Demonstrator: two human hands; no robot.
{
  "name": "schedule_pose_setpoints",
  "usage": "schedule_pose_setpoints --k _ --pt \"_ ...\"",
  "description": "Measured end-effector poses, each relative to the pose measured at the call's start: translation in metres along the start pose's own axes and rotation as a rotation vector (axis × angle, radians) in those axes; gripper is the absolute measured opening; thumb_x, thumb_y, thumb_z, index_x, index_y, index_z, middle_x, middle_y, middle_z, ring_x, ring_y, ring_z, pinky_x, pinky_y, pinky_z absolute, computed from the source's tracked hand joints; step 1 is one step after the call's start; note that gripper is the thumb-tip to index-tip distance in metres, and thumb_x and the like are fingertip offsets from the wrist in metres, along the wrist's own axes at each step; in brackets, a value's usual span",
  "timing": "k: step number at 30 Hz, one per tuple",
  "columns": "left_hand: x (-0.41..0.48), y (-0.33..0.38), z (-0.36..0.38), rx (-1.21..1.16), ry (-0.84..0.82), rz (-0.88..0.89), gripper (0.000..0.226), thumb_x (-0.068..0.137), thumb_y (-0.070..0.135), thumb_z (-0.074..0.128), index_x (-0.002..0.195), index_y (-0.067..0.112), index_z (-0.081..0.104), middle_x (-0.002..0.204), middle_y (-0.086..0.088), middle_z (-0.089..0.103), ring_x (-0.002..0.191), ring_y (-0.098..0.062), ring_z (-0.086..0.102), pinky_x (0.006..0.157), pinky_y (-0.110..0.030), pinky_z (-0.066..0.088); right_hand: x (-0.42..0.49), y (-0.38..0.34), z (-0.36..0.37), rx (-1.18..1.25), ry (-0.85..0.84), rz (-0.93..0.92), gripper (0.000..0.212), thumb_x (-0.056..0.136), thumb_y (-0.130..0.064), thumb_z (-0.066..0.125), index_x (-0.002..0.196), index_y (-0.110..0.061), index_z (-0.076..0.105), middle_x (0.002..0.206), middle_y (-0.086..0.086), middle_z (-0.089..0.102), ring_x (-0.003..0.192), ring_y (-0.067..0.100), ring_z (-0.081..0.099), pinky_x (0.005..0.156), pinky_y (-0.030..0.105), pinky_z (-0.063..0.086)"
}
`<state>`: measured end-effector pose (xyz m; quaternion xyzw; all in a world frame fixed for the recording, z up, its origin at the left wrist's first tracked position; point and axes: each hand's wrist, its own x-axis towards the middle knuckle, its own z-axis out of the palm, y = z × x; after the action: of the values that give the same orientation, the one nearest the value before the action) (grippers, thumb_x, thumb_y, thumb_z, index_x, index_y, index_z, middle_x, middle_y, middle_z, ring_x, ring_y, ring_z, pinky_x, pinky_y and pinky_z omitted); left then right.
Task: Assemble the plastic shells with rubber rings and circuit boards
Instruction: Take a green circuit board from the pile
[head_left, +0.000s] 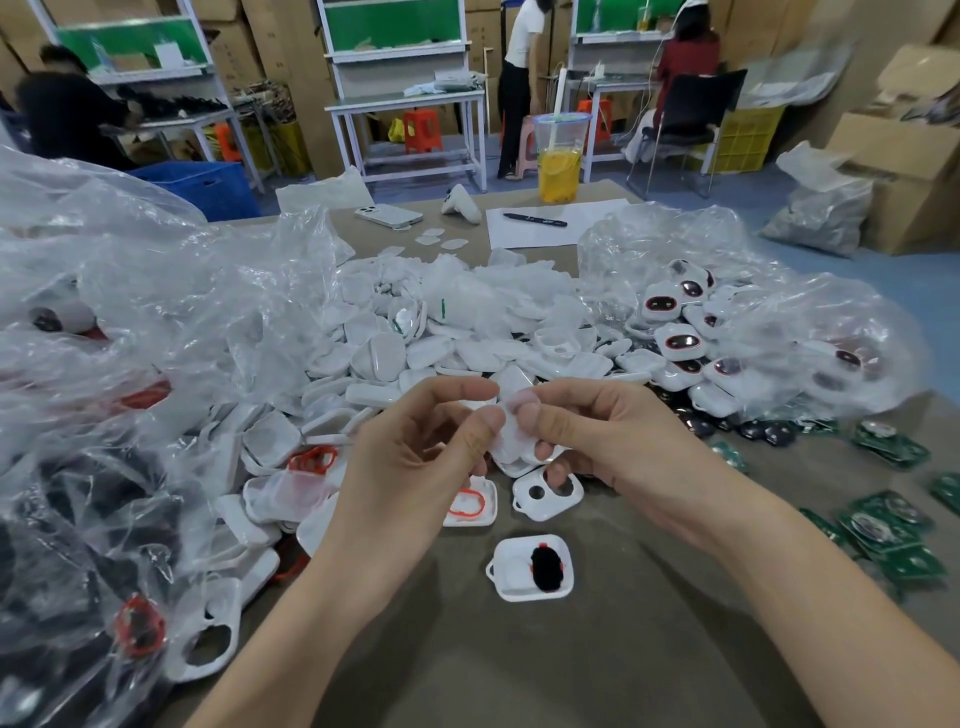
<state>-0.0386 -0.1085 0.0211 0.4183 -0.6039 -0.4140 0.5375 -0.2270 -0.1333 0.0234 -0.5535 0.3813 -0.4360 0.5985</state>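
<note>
Both hands meet above the table's middle around one white plastic shell (511, 434). My left hand (415, 457) pinches its left edge with thumb and forefinger; my right hand (597, 441) grips its right side, fingers curled under it. Below them lie a shell with a red rubber ring (470, 503), a shell with two holes (548, 492), and a shell holding a black part with red trim (530, 567). Green circuit boards (883, 530) are scattered at the right.
A big heap of white shells (426, 343) fills the table's middle. Crumpled clear bags (130, 312) cover the left; another bag with finished red-ringed units (691, 332) sits right. A phone (388, 214), paper with pen (535, 221) and a yellow drink cup (558, 161) stand at the far edge.
</note>
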Motion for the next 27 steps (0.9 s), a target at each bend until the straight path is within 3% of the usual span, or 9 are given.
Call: schedule_pose_setpoints --k 6,11,14,17,20,27 --pt "-0.0001 -0.0018 -0.0003 0.066 0.017 0.004 0.014 0.089 0.027 0.072 0.094 0.04 0.072 0.073 0.003 0.069 0.062 -0.008 0.062 0.062 -0.019 0.052 -0.0002 0.0 -0.0028 -0.068 0.017 0.03 0.029 0.078 -0.042 0.079 0.1 -0.022 0.079 0.072 -0.002 0.068 0.059 0.016 0.057 0.06 0.018 0.049" --pt "-0.0018 -0.0048 0.0015 0.107 -0.009 -0.012 0.015 0.083 0.045 0.069 0.098 0.044 0.07 0.081 0.007 0.071 0.066 -0.01 0.064 0.065 -0.026 0.055 -0.0002 0.0018 -0.0039 -0.06 0.041 0.016 0.027 0.079 -0.039 0.078 0.1 -0.021 0.079 0.073 0.0 0.069 0.06 0.016 0.057 0.06 0.021 0.05" --pt "-0.0016 -0.0075 0.0012 0.127 -0.054 -0.048 0.015 0.091 0.041 0.07 0.105 0.046 0.067 0.085 0.007 0.071 0.07 -0.011 0.065 0.067 -0.029 0.056 0.0005 0.002 -0.0043 -0.053 0.051 0.005 0.028 0.078 -0.039 0.077 0.099 -0.022 0.08 0.073 0.001 0.069 0.062 0.016 0.059 0.063 0.022 0.052" --pt "0.001 -0.0072 0.0 0.077 -0.053 -0.073 0.011 0.095 0.025 0.067 0.104 0.032 0.07 0.077 0.005 0.072 0.062 -0.008 0.062 0.062 -0.018 0.05 0.0005 0.0021 -0.005 -0.025 0.021 -0.017 0.027 0.078 -0.035 0.076 0.1 -0.019 0.08 0.077 0.003 0.072 0.068 0.013 0.063 0.063 0.02 0.052" --pt "0.0039 -0.0036 -0.0033 0.007 -0.05 -0.102 0.008 0.095 0.019 0.066 0.099 0.017 0.072 0.069 0.001 0.068 0.057 -0.009 0.058 0.056 -0.016 0.048 0.0001 0.0005 -0.006 0.018 -0.003 -0.027 0.027 0.079 -0.033 0.075 0.1 -0.017 0.08 0.078 0.001 0.073 0.071 0.009 0.065 0.062 0.019 0.052" --pt "0.0042 -0.0028 -0.005 -0.029 -0.054 -0.144 0.01 0.096 0.017 0.064 0.099 0.016 0.074 0.064 -0.004 0.063 0.057 -0.011 0.054 0.055 -0.015 0.047 -0.0025 0.0031 -0.0088 0.054 -0.018 -0.028 0.027 0.084 -0.027 0.07 0.104 -0.012 0.078 0.086 0.006 0.073 0.074 0.013 0.067 0.062 0.023 0.053"
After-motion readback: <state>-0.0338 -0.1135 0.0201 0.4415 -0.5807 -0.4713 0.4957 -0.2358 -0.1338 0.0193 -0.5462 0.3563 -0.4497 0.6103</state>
